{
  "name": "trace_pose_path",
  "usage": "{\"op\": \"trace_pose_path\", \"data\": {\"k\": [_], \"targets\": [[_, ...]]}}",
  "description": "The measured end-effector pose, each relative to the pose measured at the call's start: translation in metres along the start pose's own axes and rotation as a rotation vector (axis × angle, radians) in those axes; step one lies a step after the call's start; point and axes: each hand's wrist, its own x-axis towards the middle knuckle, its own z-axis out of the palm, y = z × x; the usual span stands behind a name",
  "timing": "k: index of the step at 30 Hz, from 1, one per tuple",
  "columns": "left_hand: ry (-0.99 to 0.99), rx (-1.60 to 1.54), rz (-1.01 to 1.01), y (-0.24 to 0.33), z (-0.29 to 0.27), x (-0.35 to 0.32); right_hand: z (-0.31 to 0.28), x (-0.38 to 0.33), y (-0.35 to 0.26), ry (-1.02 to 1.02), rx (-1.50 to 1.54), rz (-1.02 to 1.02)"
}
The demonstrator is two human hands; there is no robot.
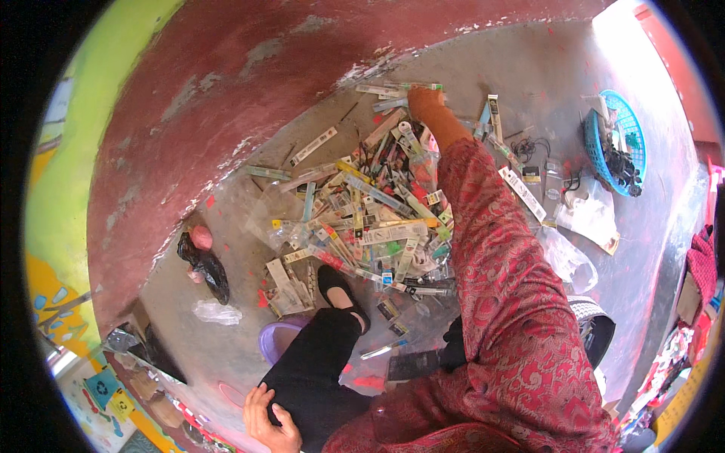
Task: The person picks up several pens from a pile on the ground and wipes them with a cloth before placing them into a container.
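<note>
My right arm, in a red patterned sleeve, stretches to the far side of a big heap of long, narrow clear packets and plastic scraps [393, 232]. There my right hand [428, 104] bends down with its back toward me, against a slim clear packet with a green end [408, 85]. Its fingers are hidden, so any grip on that packet cannot be made out. My left hand [270, 421] rests on my black-trousered leg, fingers stretched out and nothing in them. White-labelled strips [313, 146] lie loose around the heap's edge.
At the right stands a blue plastic basket [638, 128] holding dark scraps. Clear plastic bags [589, 215] lie below it. A black bag [208, 268] lies near the red wall [204, 106] at the left. Beside my leg is a purple basin [272, 341].
</note>
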Motion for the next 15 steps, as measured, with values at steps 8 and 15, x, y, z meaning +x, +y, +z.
{"op": "trace_pose_path", "data": {"k": [8,15], "targets": [[0.02,0.0,0.026,0.001,0.003,-0.006,-0.024,-0.097,0.059,-0.204,-0.189,-0.22],[0.023,0.021,-0.012,0.011,0.005,-0.016,-0.052,-0.116,0.073,0.027,-0.056,-0.138]]}}
